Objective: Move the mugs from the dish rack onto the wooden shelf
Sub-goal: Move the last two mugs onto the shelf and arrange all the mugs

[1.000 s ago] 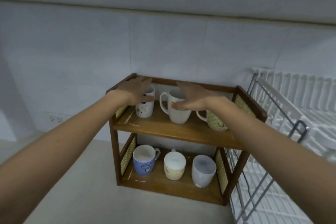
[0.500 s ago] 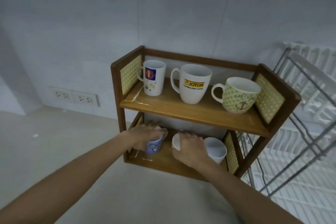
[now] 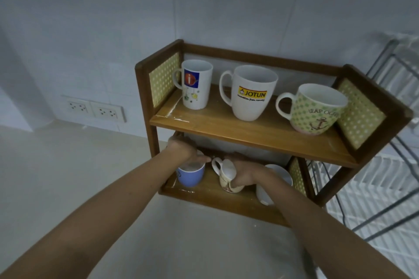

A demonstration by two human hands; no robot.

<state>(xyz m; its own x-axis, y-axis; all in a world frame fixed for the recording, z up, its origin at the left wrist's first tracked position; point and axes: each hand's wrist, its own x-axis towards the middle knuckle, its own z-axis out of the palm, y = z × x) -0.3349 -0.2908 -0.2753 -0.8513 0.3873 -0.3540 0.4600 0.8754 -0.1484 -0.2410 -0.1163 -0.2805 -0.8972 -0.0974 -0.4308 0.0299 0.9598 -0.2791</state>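
Note:
The wooden shelf has two levels. Its top board carries three upright mugs: a tall white mug with a blue and red logo, a white JOTUN mug and a green dotted anchor mug. On the lower board, my left hand grips the rim of a blue mug. My right hand holds a cream mug, tilted with its handle to the left. A white mug stands to the right, partly hidden by my right arm.
A wire dish rack with white slats stands directly right of the shelf. Two wall sockets sit on the tiled wall to the left. The pale counter spreads left of and in front of the shelf.
Both hands dropped from the top-shelf mugs to the lower board. The left took hold of the blue mug, and the right gripped and tilted the cream mug.

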